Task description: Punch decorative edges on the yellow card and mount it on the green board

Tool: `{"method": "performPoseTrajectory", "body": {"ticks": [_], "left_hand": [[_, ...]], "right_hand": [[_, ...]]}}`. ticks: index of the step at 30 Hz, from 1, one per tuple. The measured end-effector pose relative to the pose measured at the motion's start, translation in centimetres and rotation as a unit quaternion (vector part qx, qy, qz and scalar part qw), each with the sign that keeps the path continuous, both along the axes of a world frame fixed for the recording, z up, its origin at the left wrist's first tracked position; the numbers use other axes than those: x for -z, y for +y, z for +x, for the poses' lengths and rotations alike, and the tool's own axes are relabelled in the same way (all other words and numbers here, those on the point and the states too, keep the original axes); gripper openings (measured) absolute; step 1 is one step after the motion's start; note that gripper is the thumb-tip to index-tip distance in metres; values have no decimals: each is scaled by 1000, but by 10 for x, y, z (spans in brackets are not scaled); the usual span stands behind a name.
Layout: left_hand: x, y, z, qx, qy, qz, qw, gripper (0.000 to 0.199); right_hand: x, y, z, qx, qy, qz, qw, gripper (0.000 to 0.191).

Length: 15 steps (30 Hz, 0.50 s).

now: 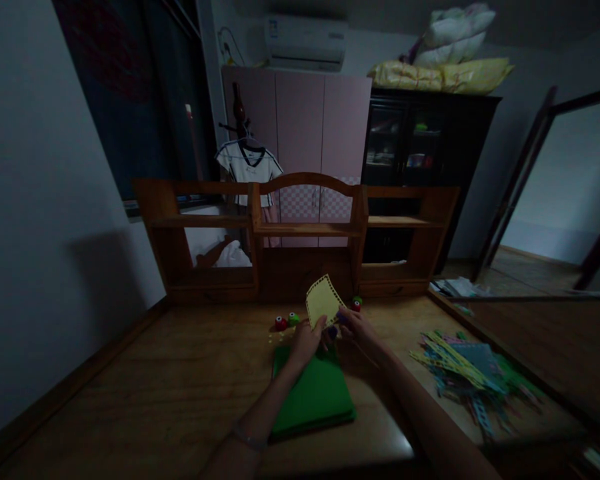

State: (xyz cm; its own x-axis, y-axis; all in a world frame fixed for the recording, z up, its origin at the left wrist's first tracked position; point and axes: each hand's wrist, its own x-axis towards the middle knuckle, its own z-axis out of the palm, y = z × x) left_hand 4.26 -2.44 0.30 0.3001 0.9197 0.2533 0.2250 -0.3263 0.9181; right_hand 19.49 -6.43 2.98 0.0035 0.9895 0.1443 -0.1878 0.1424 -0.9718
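Observation:
My left hand (307, 339) pinches the lower edge of a sheet of yellow paper (323, 301), which is raised above the desk. Cut-out holes run along its borders. At the paper's right corner, my right hand (356, 328) is closed on a small dark purple paper punch (333, 332), partly hidden by the fingers. Beneath both hands lies a stack of green paper (314, 393). Just beyond my left hand sit a red punch (281, 323) and a green punch (293, 319). Tiny yellow cut-outs (275, 338) are scattered near them.
Another red punch (357, 305) stands behind my right hand, with something green beside it. To the right, a heap of coloured paper strips and sheets (460, 367) covers the desk. A wooden shelf unit (305, 231) rises along the desk's (145, 373) back edge.

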Motion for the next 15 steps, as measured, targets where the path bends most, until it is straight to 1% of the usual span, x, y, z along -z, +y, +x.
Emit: {"method": "performPoseTrajectory", "body": {"ticks": [3, 6, 8, 12, 15], "left_hand": [[-9, -6, -1, -15, -3, 0, 1000, 44], [-18, -12, -1, -22, -10, 8, 1000, 37], [-21, -15, -1, -27, -4, 3, 1000, 36], [-23, -17, -1, -27, 15, 1, 1000, 40], [-22, -17, -1, -35, 9, 3, 999, 40]], "right_hand": [[-3, -1, 2, 1, -5, 0, 1000, 44], [-1, -1, 4, -4, -18, -4, 1000, 45], [0, 0, 4, -5, -22, -4, 1000, 45], [1, 0, 5, 11, -23, -3, 1000, 45], [2, 0, 5, 7, -33, -4, 999, 46]]}}
